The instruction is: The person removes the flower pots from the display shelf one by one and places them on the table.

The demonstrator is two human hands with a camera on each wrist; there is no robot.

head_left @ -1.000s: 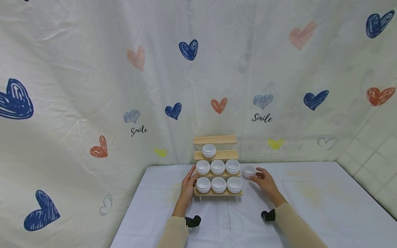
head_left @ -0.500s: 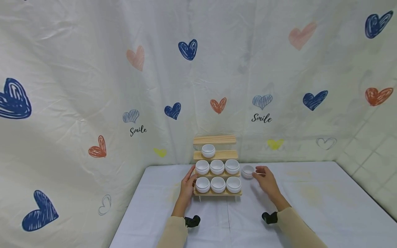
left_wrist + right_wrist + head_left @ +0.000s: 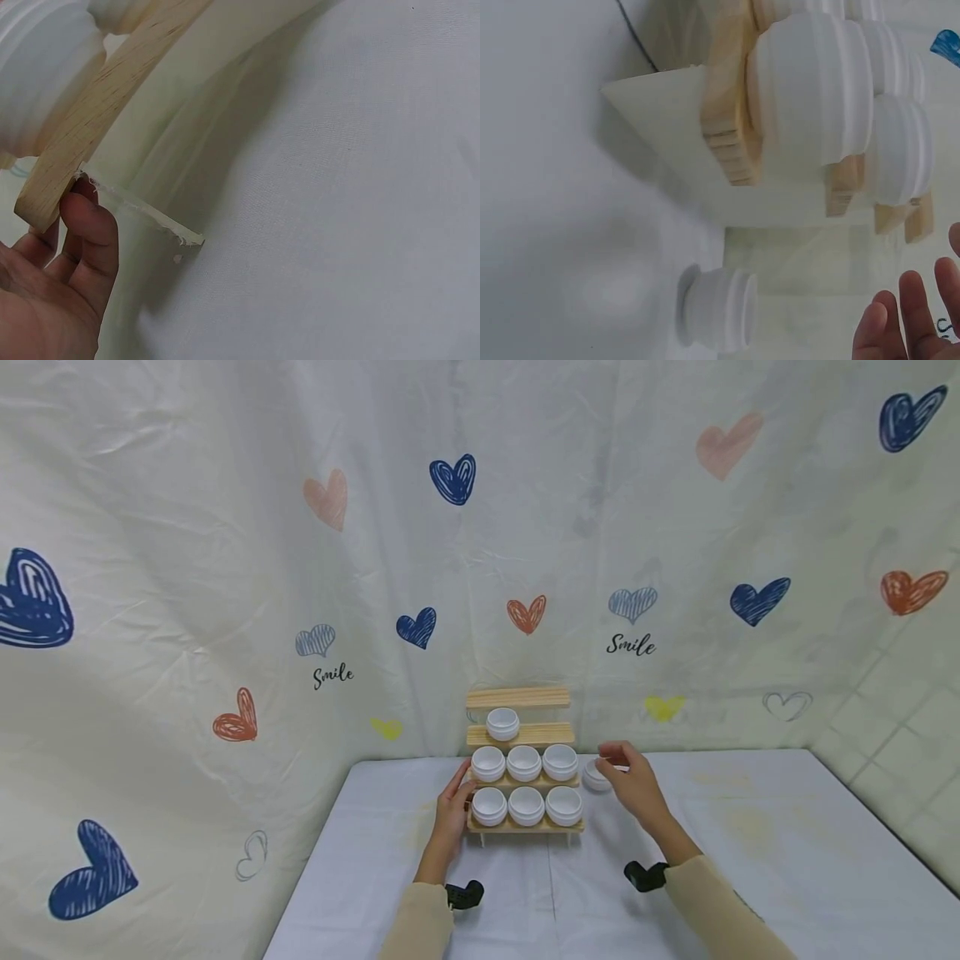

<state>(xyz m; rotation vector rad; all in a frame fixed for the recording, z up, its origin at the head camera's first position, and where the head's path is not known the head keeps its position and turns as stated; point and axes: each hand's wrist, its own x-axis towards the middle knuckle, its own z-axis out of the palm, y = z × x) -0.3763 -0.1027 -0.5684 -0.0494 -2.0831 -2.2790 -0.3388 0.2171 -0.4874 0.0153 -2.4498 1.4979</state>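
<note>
A stepped wooden rack (image 3: pixel 517 697) stands at the back of the table, with several white jars (image 3: pixel 523 763) on its lower tiers and one jar (image 3: pixel 502 724) higher up. My left hand (image 3: pixel 452 806) rests against the rack's left end; in the left wrist view a fingertip (image 3: pixel 88 217) touches the end of a wooden slat (image 3: pixel 97 112). A loose white jar (image 3: pixel 595 777) stands on the table just right of the rack. My right hand (image 3: pixel 633 781) hovers beside and above it, fingers straight. In the right wrist view the fingers (image 3: pixel 907 326) are apart from the jar (image 3: pixel 720 309).
The white-covered table (image 3: pixel 750 843) stretches to the right and toward me. A cloth printed with hearts hangs behind and on the left. Black wrist cameras (image 3: pixel 465 893) sit on both beige sleeves.
My right hand has lifted and shifted a little left, over the loose jar. The jar, the rack and my left hand stay where they were.
</note>
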